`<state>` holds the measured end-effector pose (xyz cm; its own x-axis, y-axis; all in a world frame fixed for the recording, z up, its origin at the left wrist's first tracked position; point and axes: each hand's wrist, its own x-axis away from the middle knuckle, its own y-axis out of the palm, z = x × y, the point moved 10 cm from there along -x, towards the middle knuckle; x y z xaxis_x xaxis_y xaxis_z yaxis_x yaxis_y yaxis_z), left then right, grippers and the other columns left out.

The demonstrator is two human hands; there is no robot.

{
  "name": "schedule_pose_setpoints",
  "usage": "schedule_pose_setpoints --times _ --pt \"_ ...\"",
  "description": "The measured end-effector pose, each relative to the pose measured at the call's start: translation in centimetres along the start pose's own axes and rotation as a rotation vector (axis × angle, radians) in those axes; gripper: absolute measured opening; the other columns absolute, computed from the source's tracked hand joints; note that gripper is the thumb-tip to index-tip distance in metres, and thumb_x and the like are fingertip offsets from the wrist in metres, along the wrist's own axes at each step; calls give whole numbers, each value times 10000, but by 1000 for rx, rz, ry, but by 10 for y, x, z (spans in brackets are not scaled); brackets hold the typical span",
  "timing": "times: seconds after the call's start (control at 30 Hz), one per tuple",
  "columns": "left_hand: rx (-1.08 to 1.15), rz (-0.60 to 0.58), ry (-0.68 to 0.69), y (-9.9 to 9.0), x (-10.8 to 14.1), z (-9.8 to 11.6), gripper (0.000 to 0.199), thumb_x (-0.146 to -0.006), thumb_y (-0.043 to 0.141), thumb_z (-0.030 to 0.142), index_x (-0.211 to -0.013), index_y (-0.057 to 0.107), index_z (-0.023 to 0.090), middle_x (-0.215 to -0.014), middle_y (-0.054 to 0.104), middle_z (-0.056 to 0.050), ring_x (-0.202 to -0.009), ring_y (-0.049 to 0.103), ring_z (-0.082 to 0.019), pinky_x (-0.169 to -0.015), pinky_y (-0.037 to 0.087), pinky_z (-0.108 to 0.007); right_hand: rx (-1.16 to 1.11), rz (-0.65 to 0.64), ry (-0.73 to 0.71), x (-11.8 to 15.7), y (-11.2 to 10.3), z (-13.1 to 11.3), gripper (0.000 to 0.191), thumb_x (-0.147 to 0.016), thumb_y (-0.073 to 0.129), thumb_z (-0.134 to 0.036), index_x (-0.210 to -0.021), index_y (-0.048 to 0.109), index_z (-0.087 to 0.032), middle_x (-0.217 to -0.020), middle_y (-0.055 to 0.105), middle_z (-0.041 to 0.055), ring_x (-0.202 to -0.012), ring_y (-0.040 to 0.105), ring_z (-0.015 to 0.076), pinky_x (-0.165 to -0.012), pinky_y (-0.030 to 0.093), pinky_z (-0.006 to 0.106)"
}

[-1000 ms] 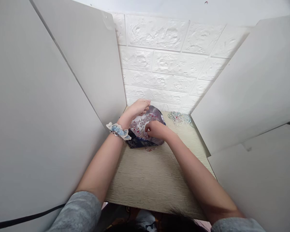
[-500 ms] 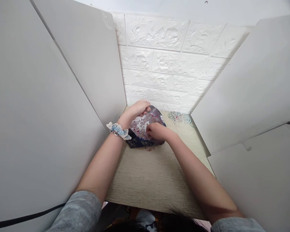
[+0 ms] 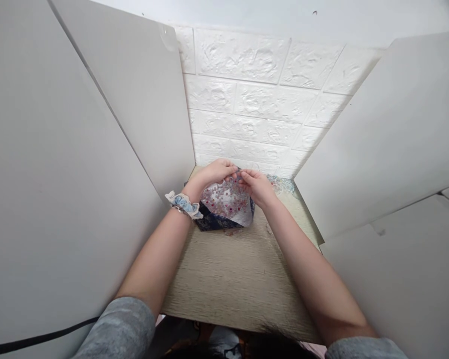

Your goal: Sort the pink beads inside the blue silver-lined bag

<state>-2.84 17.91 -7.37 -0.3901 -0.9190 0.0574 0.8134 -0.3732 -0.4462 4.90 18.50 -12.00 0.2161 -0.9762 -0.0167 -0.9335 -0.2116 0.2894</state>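
Many small pink, red and clear beads [image 3: 226,199] lie in a shallow tray or box with dark blue patterned sides [image 3: 213,222]. Over its back part, my left hand [image 3: 221,171] is closed in a pinch, a blue and white scrunchie [image 3: 185,204] round its wrist. My right hand [image 3: 255,185] meets it from the right, thumb and finger pinched close to the left fingertips. What lies between the fingers is too small to make out. To the right of the tray, by the wall, is a pale blue-green beaded piece [image 3: 282,184].
The light wooden tabletop [image 3: 239,279] bears all of this. White panels rise on the left [image 3: 134,89] and right [image 3: 389,134], with a white brick-pattern wall [image 3: 247,99] behind. A black cord [image 3: 41,338] runs at the lower left.
My right hand has risen from the beads to meet my left hand's fingertips. My left hand has shifted slightly right, its thumb and finger now pinched forward.
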Motion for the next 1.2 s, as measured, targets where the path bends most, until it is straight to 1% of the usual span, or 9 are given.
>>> schedule_pose_setpoints --times 0.07,0.17,0.4,0.53,0.67,0.77,0.9,1.1,1.2 --pt "-25 -25 24 2 -1 2 200 -676 497 291 -559 506 129 -469 433 27 -389 327 -29 -394 247 -178 -128 -39 47 1 6 6 112 -655 576 -236 -728 556 -153 -658 564 -20 -573 494 53 -583 420 172" --pt "-38 -14 44 1 -3 2 210 -645 527 303 -538 515 123 -447 436 25 -391 341 -32 -408 266 -183 -252 -46 106 3 9 15 62 -692 556 -207 -730 569 -159 -658 588 -20 -628 543 58 -646 444 171" --pt "-69 62 15 -7 -6 -3 148 -619 508 236 -524 522 124 -400 422 34 -379 359 -43 -411 262 -192 -368 0 156 4 9 25 123 -775 453 -174 -739 570 -159 -687 624 -5 -686 583 78 -749 462 209" --pt "-95 102 11 -10 -5 -3 141 -615 503 236 -530 526 126 -403 430 30 -388 372 -50 -415 262 -194 -379 -2 159 4 10 26 116 -778 453 -180 -753 564 -162 -698 628 -6 -717 588 87 -800 451 227" --pt "-118 97 21 -9 -5 -2 150 -621 500 242 -534 536 125 -391 409 29 -386 367 -53 -412 247 -197 -325 -8 150 3 10 26 127 -789 433 -202 -791 556 -171 -750 626 5 -757 586 87 -854 425 248" --pt "-142 111 23 -10 -4 -1 161 -621 505 251 -527 539 125 -390 410 25 -386 368 -56 -413 242 -201 -255 -5 138 3 9 26 137 -795 419 -225 -812 546 -177 -801 624 20 -806 582 99 -862 421 265" --pt "-176 136 25 -12 -3 -1 170 -621 505 264 -527 538 126 -405 427 17 -392 379 -61 -414 243 -205 -227 -14 107 3 10 24 135 -788 430 -250 -811 543 -179 -819 623 30 -825 582 114 -865 423 283" --pt "-198 149 28 -13 -2 -1 157 -617 514 259 -542 542 125 -415 440 13 -399 396 -63 -412 246 -202 -282 -23 98 3 11 24 106 -766 462 -241 -796 541 -177 -775 625 16 -798 588 112 -873 416 285" --pt "-199 156 31 -13 -3 -1 167 -619 514 259 -526 538 122 -413 443 11 -396 398 -62 -406 247 -199 -263 -27 91 3 11 24 106 -761 473 -251 -802 540 -180 -786 626 16 -806 587 112 -865 421 287"
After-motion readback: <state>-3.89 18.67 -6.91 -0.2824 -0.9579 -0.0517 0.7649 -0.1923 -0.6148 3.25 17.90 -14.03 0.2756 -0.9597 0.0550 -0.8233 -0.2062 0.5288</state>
